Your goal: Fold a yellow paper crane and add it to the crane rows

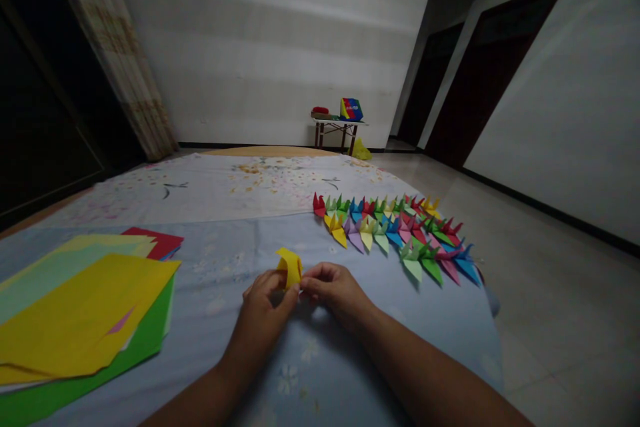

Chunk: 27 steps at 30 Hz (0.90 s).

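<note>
A folded piece of yellow origami paper (290, 267) stands curled up between my hands. My left hand (263, 320) pinches its left side, and my right hand (333, 290) grips its lower right edge. The lower part is hidden by my fingers. Both hands rest just above the pale blue bedsheet (350, 360). To my left lies a loose stack of coloured origami sheets (85, 307), with yellow on top and green and red showing beneath. Several multicoloured paper cranes (395, 233) stand in close rows to the right of my hands.
The sheet-covered mattress ends at a tiled floor (565, 320) on the right. A patterned white cloth (200, 190) lies beyond the blue sheet. A small table (337, 123) holding a colourful box stands by the far wall, with a yellow bag (361, 151) beside it.
</note>
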Tool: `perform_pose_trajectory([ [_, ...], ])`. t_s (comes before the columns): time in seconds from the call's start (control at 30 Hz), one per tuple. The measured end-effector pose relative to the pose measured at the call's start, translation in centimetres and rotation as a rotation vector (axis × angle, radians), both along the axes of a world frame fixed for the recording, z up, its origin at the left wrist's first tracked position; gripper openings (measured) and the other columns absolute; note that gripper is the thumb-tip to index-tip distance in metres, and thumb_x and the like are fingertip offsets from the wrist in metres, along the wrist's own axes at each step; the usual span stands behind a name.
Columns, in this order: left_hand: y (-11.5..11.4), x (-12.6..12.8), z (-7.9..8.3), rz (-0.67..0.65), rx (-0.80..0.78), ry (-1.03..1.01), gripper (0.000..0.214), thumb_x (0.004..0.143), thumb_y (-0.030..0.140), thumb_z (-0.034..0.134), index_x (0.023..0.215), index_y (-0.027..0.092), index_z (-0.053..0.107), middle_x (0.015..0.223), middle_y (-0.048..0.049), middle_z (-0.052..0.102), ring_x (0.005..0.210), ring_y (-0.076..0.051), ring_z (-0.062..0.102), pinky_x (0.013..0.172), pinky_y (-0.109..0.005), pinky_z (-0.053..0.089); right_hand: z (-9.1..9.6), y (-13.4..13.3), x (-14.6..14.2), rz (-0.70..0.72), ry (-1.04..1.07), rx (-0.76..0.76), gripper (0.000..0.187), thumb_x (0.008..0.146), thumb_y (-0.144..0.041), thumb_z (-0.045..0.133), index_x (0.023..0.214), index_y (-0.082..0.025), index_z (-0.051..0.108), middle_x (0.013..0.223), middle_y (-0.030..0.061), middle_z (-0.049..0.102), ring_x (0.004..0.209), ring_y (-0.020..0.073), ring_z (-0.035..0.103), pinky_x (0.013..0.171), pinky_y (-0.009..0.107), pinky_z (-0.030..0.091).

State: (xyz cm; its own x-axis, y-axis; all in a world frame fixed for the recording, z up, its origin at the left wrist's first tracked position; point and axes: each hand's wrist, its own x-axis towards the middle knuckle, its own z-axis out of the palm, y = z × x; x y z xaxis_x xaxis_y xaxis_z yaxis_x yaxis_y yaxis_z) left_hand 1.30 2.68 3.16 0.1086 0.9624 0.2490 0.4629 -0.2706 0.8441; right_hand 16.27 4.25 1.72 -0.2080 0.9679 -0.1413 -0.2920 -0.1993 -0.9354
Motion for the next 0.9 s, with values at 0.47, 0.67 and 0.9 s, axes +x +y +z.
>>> perform_pose_trajectory([
  [0.47, 0.0, 0.2, 0.6, -0.019, -0.26, -0.286, 0.03, 0.072, 0.038, 0.059, 0.092, 0.016, 0.065, 0.091, -0.0068, 0.068, 0.09, -0.024, 0.06, 0.081, -0.033, 0.045, 0.0, -0.1, 0.0, 0.032, -0.005, 0.06, 0.04, 0.049, -0.039, 0.08, 0.072, -0.013, 0.06, 0.058, -0.0011, 0.062, 0.054, 0.0107, 0.057, 0.053, 0.022, 0.042],
  [0.67, 0.2, 0.0, 0.5, -0.057, -0.234, -0.311, 0.027, 0.071, 0.039, 0.062, 0.087, 0.018, 0.068, 0.095, -0.0059, 0.068, 0.093, -0.024, 0.06, 0.085, -0.032, 0.043, 0.0, -0.1, 0.1, 0.028, -0.011, 0.073, 0.04, 0.052, -0.04, 0.079, 0.076, -0.013, 0.061, 0.061, -0.0005, 0.062, 0.055, 0.0107, 0.057, 0.054, 0.023, 0.042],
  [0.9, 0.6, -0.3, -0.4, -0.035, -0.041, -0.039, 0.026, 0.067, 0.039, 0.066, 0.088, 0.023, 0.07, 0.109, -0.0071, 0.058, 0.11, -0.027, 0.048, 0.097, -0.041, 0.034, -0.1, 0.2, 0.4, -0.015, 0.0, 0.045, 0.034, 0.054, -0.034, 0.077, 0.077, -0.013, 0.063, 0.064, 0.0001, 0.064, 0.05, 0.0082, 0.054, 0.053, 0.022, 0.04],
])
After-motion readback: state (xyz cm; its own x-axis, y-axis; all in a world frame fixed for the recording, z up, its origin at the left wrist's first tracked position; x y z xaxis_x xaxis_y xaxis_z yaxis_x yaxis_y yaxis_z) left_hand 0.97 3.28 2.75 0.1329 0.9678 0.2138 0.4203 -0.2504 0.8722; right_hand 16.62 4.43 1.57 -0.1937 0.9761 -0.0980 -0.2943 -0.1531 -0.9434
